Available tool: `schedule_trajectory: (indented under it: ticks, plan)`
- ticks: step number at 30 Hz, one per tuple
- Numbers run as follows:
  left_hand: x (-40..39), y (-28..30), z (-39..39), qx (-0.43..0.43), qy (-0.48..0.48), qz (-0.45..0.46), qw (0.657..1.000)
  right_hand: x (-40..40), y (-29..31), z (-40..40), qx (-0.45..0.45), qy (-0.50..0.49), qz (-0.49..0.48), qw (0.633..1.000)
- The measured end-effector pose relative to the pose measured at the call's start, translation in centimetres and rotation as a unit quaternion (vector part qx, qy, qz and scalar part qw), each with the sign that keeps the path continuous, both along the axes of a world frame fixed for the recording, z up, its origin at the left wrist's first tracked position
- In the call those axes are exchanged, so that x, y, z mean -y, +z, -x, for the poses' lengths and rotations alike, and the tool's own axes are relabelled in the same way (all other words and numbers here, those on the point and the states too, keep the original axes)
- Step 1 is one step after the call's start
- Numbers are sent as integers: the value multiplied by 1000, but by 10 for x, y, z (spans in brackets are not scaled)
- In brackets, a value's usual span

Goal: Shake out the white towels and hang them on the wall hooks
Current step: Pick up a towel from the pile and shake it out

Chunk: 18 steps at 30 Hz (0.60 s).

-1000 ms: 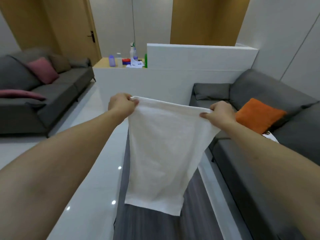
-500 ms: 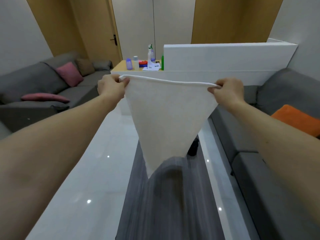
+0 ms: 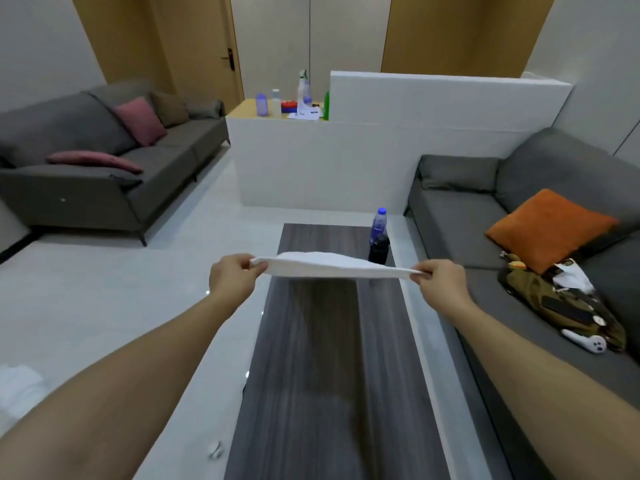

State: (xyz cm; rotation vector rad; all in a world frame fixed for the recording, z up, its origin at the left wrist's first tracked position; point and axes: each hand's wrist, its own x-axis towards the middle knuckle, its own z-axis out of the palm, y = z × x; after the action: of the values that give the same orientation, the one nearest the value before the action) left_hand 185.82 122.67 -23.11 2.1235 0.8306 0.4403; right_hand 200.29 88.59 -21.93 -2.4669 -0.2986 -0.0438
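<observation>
Left hand (image 3: 231,278) pinching one corner of the white towel (image 3: 329,265), right hand (image 3: 440,283) pinching the other. Stretched flat between both fists, billowing level above the dark wooden table (image 3: 332,375). Two bottles (image 3: 378,241) just beyond.

I count one white towel (image 3: 329,265) stretched between two hands, the left hand (image 3: 231,279) and the right hand (image 3: 440,283). There are two grey sofas, one on the left (image 3: 104,174) and one on the right (image 3: 519,216), carrying two pink cushions (image 3: 140,121) (image 3: 93,160) and one orange cushion (image 3: 550,228). One dark table (image 3: 329,375) holds two bottles, a clear one (image 3: 378,223) and a black one (image 3: 379,249).
</observation>
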Motion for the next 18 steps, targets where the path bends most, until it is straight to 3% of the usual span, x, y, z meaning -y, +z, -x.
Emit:
schedule_trajectory:
  ticks: [10, 18]
  plan:
    - [56, -148, 212, -201, -79, 48, 975, 58, -154, 219, -150, -17, 90, 984]
    - [68, -204, 278, -278, -105, 114, 948, 82, -215, 287, -241, -16, 187, 952]
